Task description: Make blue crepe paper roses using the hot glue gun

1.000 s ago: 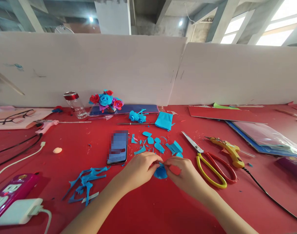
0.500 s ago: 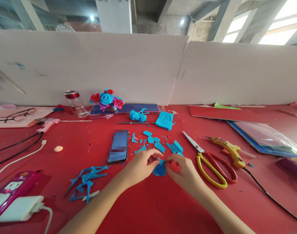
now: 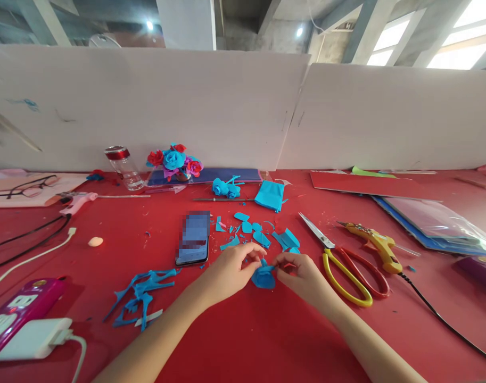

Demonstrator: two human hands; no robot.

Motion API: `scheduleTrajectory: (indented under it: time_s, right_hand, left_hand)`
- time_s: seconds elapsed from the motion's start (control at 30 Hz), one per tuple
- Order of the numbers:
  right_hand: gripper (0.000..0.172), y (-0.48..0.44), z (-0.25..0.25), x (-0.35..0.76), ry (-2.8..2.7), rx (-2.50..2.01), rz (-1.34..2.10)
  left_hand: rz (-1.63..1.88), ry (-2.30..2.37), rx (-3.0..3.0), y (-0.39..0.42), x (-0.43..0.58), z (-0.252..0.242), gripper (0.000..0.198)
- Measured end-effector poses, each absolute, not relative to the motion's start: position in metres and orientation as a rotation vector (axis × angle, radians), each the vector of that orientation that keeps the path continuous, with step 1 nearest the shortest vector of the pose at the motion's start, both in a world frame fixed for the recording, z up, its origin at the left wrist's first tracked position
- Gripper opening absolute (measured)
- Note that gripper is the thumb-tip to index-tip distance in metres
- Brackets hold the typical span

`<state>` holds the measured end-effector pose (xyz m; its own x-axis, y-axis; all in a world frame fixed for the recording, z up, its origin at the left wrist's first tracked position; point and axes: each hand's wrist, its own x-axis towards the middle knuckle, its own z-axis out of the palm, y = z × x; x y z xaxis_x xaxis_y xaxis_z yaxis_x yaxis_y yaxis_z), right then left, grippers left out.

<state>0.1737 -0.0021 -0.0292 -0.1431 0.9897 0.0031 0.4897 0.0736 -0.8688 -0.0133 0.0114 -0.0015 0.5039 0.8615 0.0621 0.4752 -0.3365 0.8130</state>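
Note:
Between my two hands is a blue paper flower (image 3: pixel 263 277), its petals hanging downward over the red table. My left hand (image 3: pixel 237 266) pinches its left side with thumb and forefinger. From the other side, the fingertips of my right hand (image 3: pixel 299 270) pinch its right edge. Just beyond my hands lie several cut blue petals (image 3: pixel 261 239) and small scraps. A folded blue piece (image 3: pixel 287 239) rests behind my right hand. Farther back are small blue rolled flowers (image 3: pixel 225 188) and a stack of blue paper (image 3: pixel 270 195).
Scissors (image 3: pixel 338 266) and a yellow glue gun (image 3: pixel 372 244) lie at the right. A phone (image 3: pixel 193 238) and blue offcuts (image 3: pixel 145 292) are at the left, with a power strip (image 3: pixel 23 306) farther over. A glass bottle (image 3: pixel 125 167) and paper bouquet (image 3: pixel 174 161) stand behind.
My right hand has shifted slightly outward, and its fingers have drawn a little apart from my left hand's. More of the blue flower's petals shows between them.

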Motion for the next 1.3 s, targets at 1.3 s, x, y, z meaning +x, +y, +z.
scheduleTrajectory:
  time_s: [1.3]
  right_hand:
    - [0.006, -0.007, -0.034, 0.170, -1.626, -1.568, 0.908]
  left_hand:
    - [0.614, 1.100, 2.195, 0.011, -0.006, -0.010, 0.018]
